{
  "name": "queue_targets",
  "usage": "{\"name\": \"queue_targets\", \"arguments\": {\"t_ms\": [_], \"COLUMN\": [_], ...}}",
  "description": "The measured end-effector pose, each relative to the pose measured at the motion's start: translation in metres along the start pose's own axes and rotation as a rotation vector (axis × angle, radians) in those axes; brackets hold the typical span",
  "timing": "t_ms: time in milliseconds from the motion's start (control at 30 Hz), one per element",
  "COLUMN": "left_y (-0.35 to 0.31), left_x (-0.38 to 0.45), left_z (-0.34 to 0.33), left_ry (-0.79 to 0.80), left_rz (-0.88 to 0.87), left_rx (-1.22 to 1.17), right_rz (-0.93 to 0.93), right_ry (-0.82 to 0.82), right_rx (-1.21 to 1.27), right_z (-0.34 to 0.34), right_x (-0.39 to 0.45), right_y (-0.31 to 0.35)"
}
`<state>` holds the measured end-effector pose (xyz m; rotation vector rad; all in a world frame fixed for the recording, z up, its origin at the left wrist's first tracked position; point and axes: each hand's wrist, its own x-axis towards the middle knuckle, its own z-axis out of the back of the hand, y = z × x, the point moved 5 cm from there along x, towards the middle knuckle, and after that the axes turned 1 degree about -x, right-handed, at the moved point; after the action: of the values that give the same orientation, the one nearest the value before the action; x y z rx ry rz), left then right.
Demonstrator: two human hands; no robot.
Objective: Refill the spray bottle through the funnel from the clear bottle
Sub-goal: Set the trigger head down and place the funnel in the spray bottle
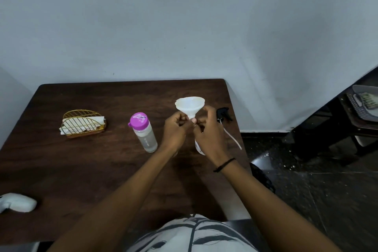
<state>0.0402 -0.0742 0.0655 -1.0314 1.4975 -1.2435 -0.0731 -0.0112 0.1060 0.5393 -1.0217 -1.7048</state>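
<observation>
While both of my hands are busy at the neck of the spray bottle [198,146], the relation that matters for the next move is where the clear bottle [145,133] stands: just to the left of my left hand [175,129], upright on the worktop [86,170], with its long axis vertical and its purple cap [139,120] on. My left hand is plainly the nearer one to it; my right hand [208,135] would have to cross over the funnel [190,106] to get there.

My left hand's fingers are curled in at the funnel's spout, and I judge they pinch it, though the contact itself is partly hidden. My right hand is wrapped around the top of the spray bottle, of which only a white sliver shows below the palm. The funnel stands with its mouth up, tilted slightly, directly above the hands, its stem going down between them; I cannot tell whether it is fully seated in the neck.

To the right, past my right hand, the black spray head [224,113] lies on the worktop with its white dip tube [233,138] trailing toward me, so the bottle is open.

My judgement: the funnel is being seated and pouring has not begun, as the clear bottle is capped. The left hand should reach it, while the right steadies bottle and funnel.
</observation>
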Motion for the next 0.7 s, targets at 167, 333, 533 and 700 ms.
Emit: {"name": "queue_targets", "arguments": {"t_ms": [167, 333, 533, 700], "left_y": [-0.019, -0.026, -0.01, -0.006], "left_x": [0.002, -0.002, 0.0, -0.003], "left_z": [-0.033, -0.06, -0.063, -0.065], "left_ry": [0.048, 0.06, 0.063, 0.042], "left_rz": [-0.104, -0.148, -0.154, -0.164], "left_rx": [0.167, 0.3, 0.469, 0.489], "right_rz": [0.061, 0.113, 0.039, -0.007], "right_ry": [-0.077, -0.056, 0.076, 0.128], "right_rx": [0.042, 0.015, 0.049, 0.054], "right_z": [0.043, 0.068, 0.073, 0.071], "right_x": [0.01, 0.015, 0.011, 0.012], "right_y": [-0.005, -0.028, -0.047, -0.052]}}
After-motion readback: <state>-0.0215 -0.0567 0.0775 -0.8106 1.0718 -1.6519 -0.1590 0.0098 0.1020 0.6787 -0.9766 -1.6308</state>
